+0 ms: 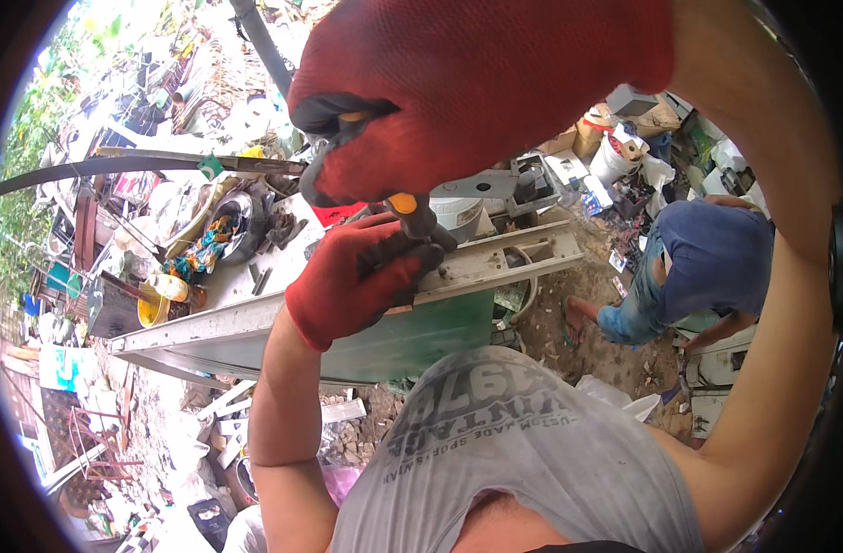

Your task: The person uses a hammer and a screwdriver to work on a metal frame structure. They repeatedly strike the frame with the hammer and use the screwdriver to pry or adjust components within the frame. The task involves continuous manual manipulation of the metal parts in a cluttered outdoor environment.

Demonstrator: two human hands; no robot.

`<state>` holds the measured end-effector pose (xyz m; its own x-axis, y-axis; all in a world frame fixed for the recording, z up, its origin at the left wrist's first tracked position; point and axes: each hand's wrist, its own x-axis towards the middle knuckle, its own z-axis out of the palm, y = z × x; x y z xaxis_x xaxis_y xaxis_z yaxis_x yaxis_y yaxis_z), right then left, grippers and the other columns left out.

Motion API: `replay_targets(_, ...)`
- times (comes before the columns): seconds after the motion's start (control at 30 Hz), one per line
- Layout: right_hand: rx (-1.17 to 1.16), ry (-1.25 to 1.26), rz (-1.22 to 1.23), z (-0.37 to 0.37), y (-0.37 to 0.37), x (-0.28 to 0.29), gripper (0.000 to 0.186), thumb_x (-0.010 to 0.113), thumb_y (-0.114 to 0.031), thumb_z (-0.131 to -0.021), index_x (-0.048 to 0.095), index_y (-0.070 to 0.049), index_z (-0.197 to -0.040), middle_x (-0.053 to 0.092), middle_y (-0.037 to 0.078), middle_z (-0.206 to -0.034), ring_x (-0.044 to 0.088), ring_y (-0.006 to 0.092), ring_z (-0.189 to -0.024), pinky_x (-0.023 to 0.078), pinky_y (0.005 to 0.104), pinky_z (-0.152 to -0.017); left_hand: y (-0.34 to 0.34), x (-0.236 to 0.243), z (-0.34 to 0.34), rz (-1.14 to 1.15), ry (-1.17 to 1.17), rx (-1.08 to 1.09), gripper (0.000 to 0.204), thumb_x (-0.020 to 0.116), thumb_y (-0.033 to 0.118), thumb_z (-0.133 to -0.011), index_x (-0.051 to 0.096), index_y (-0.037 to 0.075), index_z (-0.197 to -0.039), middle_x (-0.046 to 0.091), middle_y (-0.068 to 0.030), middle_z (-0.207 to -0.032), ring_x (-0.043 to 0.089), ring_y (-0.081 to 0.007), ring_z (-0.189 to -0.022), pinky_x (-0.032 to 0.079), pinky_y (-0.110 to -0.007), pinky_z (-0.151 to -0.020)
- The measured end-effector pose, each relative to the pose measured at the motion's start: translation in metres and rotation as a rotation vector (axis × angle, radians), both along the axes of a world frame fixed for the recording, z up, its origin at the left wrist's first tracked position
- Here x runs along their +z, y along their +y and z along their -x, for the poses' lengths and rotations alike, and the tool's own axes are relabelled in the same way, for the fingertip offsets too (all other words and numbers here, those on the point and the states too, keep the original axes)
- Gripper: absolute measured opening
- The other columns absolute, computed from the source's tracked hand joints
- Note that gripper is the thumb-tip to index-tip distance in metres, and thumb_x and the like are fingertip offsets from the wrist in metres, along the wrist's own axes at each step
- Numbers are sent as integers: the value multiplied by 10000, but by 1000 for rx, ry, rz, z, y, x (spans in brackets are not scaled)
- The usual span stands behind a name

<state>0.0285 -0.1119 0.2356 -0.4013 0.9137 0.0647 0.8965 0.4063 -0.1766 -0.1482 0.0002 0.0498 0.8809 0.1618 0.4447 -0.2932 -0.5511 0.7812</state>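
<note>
My right hand (477, 92), in a red glove with black fingertips, is raised close to the view. Its fingers are closed around something mostly hidden, of which a small yellow part shows. Lower down, my left hand (362, 276), in a matching glove, rests on a long pale metal frame (495, 253). Its thumb and fingers are closed around a stubby black handle with a yellow end (403, 203). The handle stands tilted against the frame's top; its working end is hidden.
A person in a blue shirt (716, 253) bends down at the right. A green panel (412, 341) hangs below the frame. A yellow container (152, 304), a tyre-like black ring (246, 226) and a white bucket (615, 158) stand among scattered scrap.
</note>
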Motion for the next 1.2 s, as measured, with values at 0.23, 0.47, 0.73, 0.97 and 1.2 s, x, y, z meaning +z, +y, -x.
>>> replay_targets(0.23,-35,-163,-71,13,2,7,283,654,-277,-954,704,-1,-989,701,137,-794,687,259,-751,568,388,-743,-1,-13,-7,129,4,-17,216,689,115,-971,728,0,-1150,705,-112,-1050,650,-170,-933,533,-337,-856)
replay_targets(0.47,-99,1119,-208,30,23,-92,312,681,-326,-979,721,-21,-924,701,79,-741,664,174,-659,536,338,-635,-2,-9,5,110,47,9,210,687,145,-984,741,26,-1148,717,-87,-927,614,-115,-802,523,-309,-732)
replay_targets(0.73,-59,1453,135,27,25,-83,291,685,-311,-1002,683,-35,-908,556,13,-619,494,93,-478,388,281,-444,-1,-11,-2,262,304,93,228,698,149,-988,749,14,-1166,730,-41,-816,608,-45,-728,505,-272,-654)
replay_targets(0.97,-5,1441,158,10,21,-86,303,760,-328,-934,713,-32,-894,586,13,-629,521,85,-494,408,288,-440,-1,-25,-8,397,217,46,251,706,141,-978,731,-6,-1181,730,-24,-862,622,-46,-752,507,-258,-654)
replay_targets(1.2,-154,1431,-277,46,14,-103,390,724,-389,-965,724,1,-950,641,3,-709,559,73,-640,476,263,-602,-5,-20,11,343,133,11,233,714,120,-966,719,-3,-1164,734,-39,-905,648,-70,-804,523,-276,-679)
